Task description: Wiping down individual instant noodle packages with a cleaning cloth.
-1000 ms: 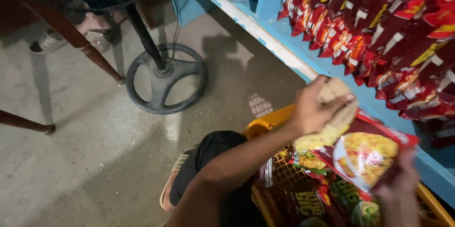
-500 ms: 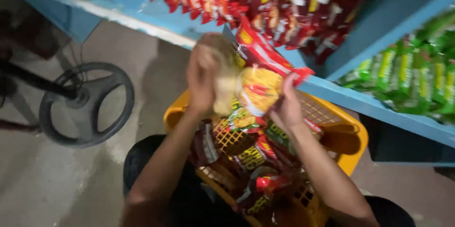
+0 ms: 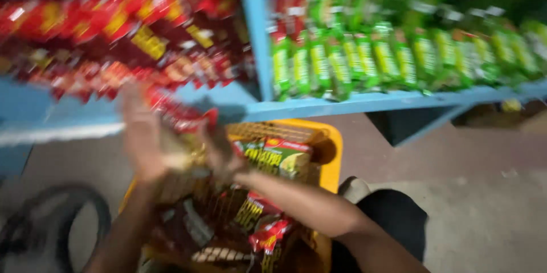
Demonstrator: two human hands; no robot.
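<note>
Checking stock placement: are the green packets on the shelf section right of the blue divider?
Yes: the green packets fill the section right of the blue divider, red packets left.

Packets: we see glossy foil-like plastic on the red packets (image 3: 131,33) and green packets (image 3: 387,56).
Basket: our yellow basket (image 3: 330,153) looks like smooth moulded plastic with a lattice wall.
Shelf: the blue shelf (image 3: 353,103) looks painted and matt.
Floor: the floor (image 3: 484,204) looks like rough, dull concrete.

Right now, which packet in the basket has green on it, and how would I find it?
Find the yellow basket on the floor under the blue shelf. Near its back rim lies the green-and-red packet, just beyond the right hand. Its neighbours are dark brown and red.
</note>
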